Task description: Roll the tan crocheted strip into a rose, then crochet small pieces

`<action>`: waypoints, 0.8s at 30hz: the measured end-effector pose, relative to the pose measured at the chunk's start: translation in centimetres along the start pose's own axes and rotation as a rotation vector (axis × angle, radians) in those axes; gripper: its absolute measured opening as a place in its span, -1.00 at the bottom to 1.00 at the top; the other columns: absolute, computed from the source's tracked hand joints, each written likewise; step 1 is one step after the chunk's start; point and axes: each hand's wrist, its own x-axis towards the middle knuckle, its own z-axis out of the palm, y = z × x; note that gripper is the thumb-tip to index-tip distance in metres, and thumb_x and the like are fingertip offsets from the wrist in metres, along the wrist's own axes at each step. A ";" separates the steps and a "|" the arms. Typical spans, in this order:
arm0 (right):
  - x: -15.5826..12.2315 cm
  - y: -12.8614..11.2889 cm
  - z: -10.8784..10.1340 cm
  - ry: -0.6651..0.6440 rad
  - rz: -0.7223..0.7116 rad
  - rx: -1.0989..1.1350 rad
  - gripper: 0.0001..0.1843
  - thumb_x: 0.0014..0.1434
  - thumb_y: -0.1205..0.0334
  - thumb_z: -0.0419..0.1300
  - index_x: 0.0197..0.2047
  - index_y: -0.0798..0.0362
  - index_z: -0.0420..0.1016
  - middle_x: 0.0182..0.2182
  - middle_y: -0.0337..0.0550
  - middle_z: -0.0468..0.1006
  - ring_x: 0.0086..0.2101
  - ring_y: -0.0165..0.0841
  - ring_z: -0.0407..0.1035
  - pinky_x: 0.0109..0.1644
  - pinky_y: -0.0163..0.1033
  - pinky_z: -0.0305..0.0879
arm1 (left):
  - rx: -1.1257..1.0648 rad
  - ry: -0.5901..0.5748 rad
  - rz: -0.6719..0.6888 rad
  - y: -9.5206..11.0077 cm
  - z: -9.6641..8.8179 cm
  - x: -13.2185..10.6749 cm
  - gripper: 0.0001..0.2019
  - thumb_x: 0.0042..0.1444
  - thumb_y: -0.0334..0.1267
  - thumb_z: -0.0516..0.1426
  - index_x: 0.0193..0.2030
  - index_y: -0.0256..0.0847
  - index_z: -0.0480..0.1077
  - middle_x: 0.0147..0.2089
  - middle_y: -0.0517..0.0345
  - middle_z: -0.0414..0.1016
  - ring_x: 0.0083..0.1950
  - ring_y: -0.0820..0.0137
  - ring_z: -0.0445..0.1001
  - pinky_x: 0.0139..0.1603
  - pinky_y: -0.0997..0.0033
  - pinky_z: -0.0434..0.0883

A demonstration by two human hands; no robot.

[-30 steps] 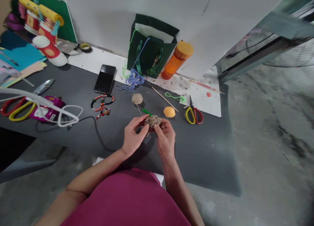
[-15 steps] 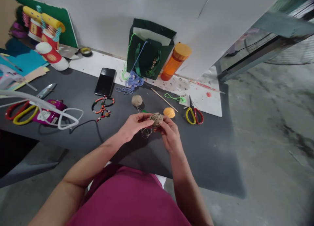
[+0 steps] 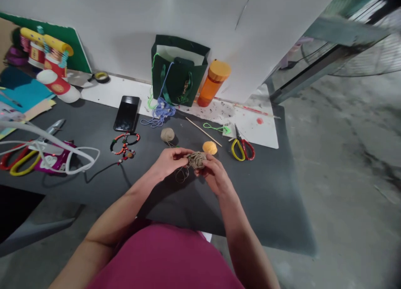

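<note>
Nothing in view can be read with certainty. The dark green paper bag (image 3: 177, 78) carries small gold lettering (image 3: 184, 88) on its front, too blurred to make out. The red paper cup (image 3: 54, 85) bears a round yellow emblem (image 3: 57, 88) with no legible marks, and the white label (image 3: 50, 164) on the magenta object (image 3: 64, 153) is likewise too small to read.

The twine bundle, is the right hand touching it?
Touching. The head view shows the right hand with its fingers pressed onto the twine bundle, no gap between them.
</note>
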 end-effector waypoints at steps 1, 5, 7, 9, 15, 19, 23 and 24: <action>0.0 0.1 0.0 0.004 0.003 -0.003 -0.63 -0.14 0.02 0.45 -0.30 0.05 0.59 -0.46 -0.23 0.54 -0.51 -0.43 0.32 -0.49 -0.32 0.32 | -0.025 -0.025 -0.015 -0.2 0.0 0.0 -0.65 -0.05 -0.51 0.25 -0.08 -0.26 0.62 -0.18 0.09 0.67 -0.27 0.43 0.55 -0.10 0.37 0.46; 0.1 0.2 0.1 0.009 -0.003 -0.033 -0.56 -0.12 -0.05 0.50 -0.25 0.03 0.55 -0.41 -0.23 0.54 -0.48 -0.43 0.35 -0.49 -0.33 0.31 | -0.187 -0.109 -0.040 -0.4 -0.3 0.0 -0.65 -0.08 -0.37 0.37 -0.08 -0.23 0.58 -0.14 0.12 0.65 -0.23 0.44 0.56 -0.15 0.41 0.47; 0.3 0.2 0.2 0.017 -0.014 -0.017 -0.53 -0.11 -0.09 0.50 -0.24 -0.01 0.50 -0.42 -0.27 0.54 -0.49 -0.44 0.34 -0.50 -0.34 0.31 | -0.269 -0.092 -0.057 -0.4 -0.5 0.0 -0.66 -0.14 -0.30 0.43 -0.18 -0.25 0.56 -0.22 0.15 0.63 -0.26 0.46 0.55 -0.19 0.44 0.47; 0.5 0.2 0.2 0.034 -0.036 0.008 -0.52 -0.12 -0.10 0.51 -0.25 -0.02 0.49 -0.42 -0.29 0.54 -0.49 -0.45 0.36 -0.48 -0.34 0.33 | -0.327 -0.053 -0.074 -0.4 -0.7 0.1 -0.64 -0.20 -0.26 0.47 -0.24 -0.26 0.53 -0.32 0.20 0.59 -0.33 0.49 0.53 -0.24 0.46 0.46; 0.8 0.6 0.4 0.042 -0.065 -0.069 -0.54 -0.12 -0.08 0.53 -0.24 0.01 0.59 -0.33 -0.20 0.62 -0.41 -0.43 0.43 -0.36 -0.32 0.42 | -0.362 -0.053 -0.100 0.1 -0.6 -0.2 -0.58 -0.19 -0.27 0.47 -0.14 -0.25 0.55 -0.18 0.14 0.61 -0.22 0.45 0.56 -0.14 0.42 0.48; 0.6 0.9 0.7 0.036 -0.151 -0.109 -0.57 -0.01 -0.06 0.46 -0.12 -0.04 0.58 -0.26 -0.16 0.66 -0.32 -0.36 0.51 -0.28 -0.26 0.50 | -0.402 -0.024 -0.092 0.1 -0.5 -0.4 -0.62 -0.15 -0.28 0.45 -0.15 -0.26 0.55 -0.19 0.13 0.61 -0.19 0.40 0.56 -0.05 0.33 0.49; 0.3 1.1 1.0 0.069 -0.221 -0.173 -0.65 0.02 0.07 0.44 -0.11 -0.06 0.59 -0.23 -0.15 0.69 -0.21 -0.30 0.56 -0.18 -0.20 0.56 | -0.418 0.020 -0.096 0.1 -0.4 -0.5 -0.59 -0.12 -0.29 0.42 -0.08 -0.24 0.55 -0.13 0.09 0.62 -0.15 0.36 0.56 -0.05 0.31 0.49; 0.3 1.1 1.0 0.079 -0.227 -0.198 -0.69 0.04 0.08 0.42 -0.12 -0.06 0.61 -0.22 -0.14 0.69 -0.20 -0.29 0.57 -0.14 -0.17 0.57 | -0.403 0.007 -0.102 0.1 -0.4 -0.6 -0.60 -0.11 -0.30 0.42 -0.07 -0.25 0.56 -0.13 0.09 0.62 -0.16 0.37 0.56 -0.05 0.32 0.48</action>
